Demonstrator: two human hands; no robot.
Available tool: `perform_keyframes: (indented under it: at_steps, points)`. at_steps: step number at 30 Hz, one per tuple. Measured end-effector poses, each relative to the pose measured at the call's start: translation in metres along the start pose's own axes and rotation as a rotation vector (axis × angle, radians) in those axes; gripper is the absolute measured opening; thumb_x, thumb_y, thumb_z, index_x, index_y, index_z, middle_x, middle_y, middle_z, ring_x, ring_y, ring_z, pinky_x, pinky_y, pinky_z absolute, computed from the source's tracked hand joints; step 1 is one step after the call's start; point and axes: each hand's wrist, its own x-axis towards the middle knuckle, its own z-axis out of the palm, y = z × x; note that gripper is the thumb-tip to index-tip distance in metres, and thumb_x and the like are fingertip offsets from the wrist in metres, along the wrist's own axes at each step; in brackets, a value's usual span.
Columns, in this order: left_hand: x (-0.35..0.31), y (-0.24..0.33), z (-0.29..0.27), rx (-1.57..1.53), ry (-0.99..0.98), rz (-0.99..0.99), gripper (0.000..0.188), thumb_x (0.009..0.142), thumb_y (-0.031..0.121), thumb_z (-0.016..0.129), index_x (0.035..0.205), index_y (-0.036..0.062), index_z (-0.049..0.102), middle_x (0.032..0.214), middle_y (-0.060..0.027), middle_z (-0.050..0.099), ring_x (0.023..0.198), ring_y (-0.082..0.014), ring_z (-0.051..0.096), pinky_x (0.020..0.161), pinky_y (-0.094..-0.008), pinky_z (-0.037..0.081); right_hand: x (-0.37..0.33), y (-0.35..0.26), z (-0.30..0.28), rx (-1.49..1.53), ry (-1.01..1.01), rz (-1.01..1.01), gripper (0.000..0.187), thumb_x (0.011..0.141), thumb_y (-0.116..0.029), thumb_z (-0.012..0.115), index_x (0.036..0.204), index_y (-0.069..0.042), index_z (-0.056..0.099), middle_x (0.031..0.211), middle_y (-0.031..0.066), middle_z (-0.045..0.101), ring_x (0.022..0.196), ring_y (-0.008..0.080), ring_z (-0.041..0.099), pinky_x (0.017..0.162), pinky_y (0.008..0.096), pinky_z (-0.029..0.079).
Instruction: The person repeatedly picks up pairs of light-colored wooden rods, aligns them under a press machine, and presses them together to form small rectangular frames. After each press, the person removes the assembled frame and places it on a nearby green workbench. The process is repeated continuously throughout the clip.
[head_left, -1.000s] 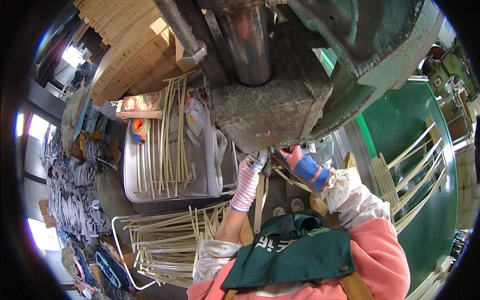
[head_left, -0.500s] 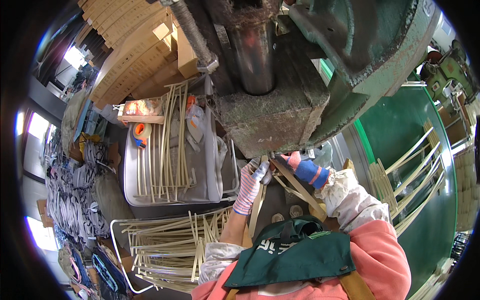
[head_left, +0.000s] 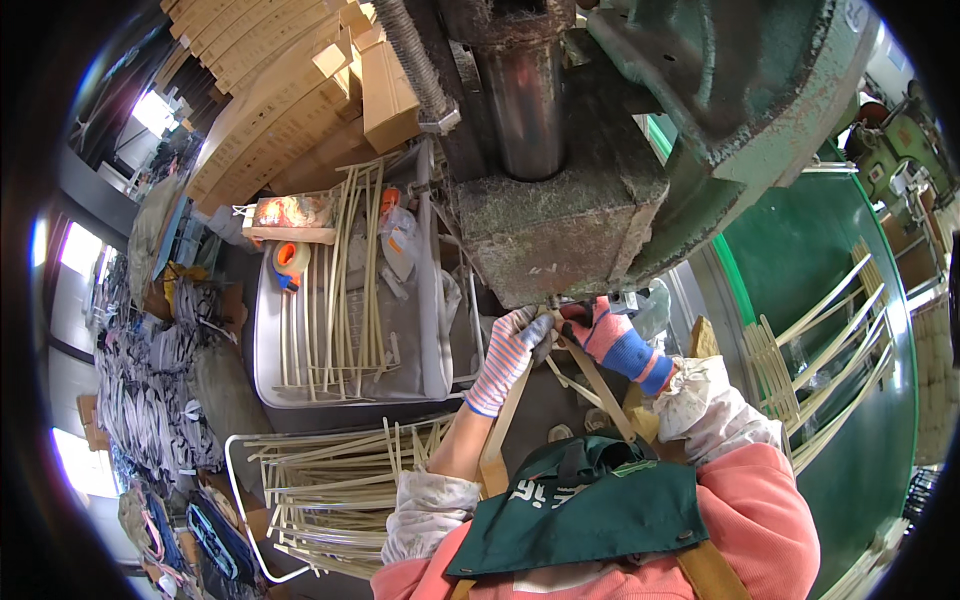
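Note:
My left hand (head_left: 507, 357), in a striped glove with grey fingertips, is closed on one end of a flat beige strip (head_left: 503, 425) that slants down toward my body. My right hand (head_left: 598, 335), in a pink and blue glove, pinches the top of a second flat strip (head_left: 604, 392) that runs down to the right. The fingertips of both hands nearly meet just under the heavy metal block (head_left: 550, 240) of a green press (head_left: 735, 120). That block hides what lies beneath it, and the strip ends are covered by my fingers.
At left, a grey bin (head_left: 352, 398) holds thin beige rods, a tape dispenser (head_left: 289, 262) and a small box (head_left: 292, 217). Below it, a wire-framed rack (head_left: 237, 475) is piled with more rods. A green table (head_left: 760, 225) bears slatted pieces at right; cardboard boxes (head_left: 270, 130) stand behind.
My hands have drawn closer together beneath the block. The lower ends of the two strips have spread apart, the left one swinging toward the left. My view has shifted slightly.

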Motion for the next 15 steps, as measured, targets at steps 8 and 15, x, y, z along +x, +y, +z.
perform_keyframes:
  at_steps: [8,15]
  points:
    - [-0.004,-0.030,0.000,0.504,0.148,0.378,0.043,0.088,0.023,0.058,0.120,-0.0030,0.048,0.086,-0.0139,0.063,0.077,-0.0176,0.057,0.071,-0.0297,0.047,-0.017,0.026,0.005,-0.218,0.033,-0.198,0.057,0.071,-0.022,0.069,0.121,-0.008,0.045,0.102,0.0152,0.055,0.093,0.0304,0.056,0.078,0.0386,0.046]
    - [-0.090,-0.049,0.001,-0.085,-0.011,-0.143,0.023,0.090,0.023,0.056,0.098,0.0007,0.057,0.066,-0.0017,0.055,0.057,-0.0092,0.053,0.059,-0.0230,0.044,-0.060,0.037,-0.019,0.414,-0.207,0.296,0.014,0.089,-0.019,0.055,0.091,-0.005,0.058,0.056,-0.0005,0.057,0.046,0.0071,0.050,0.043,0.0217,0.038]
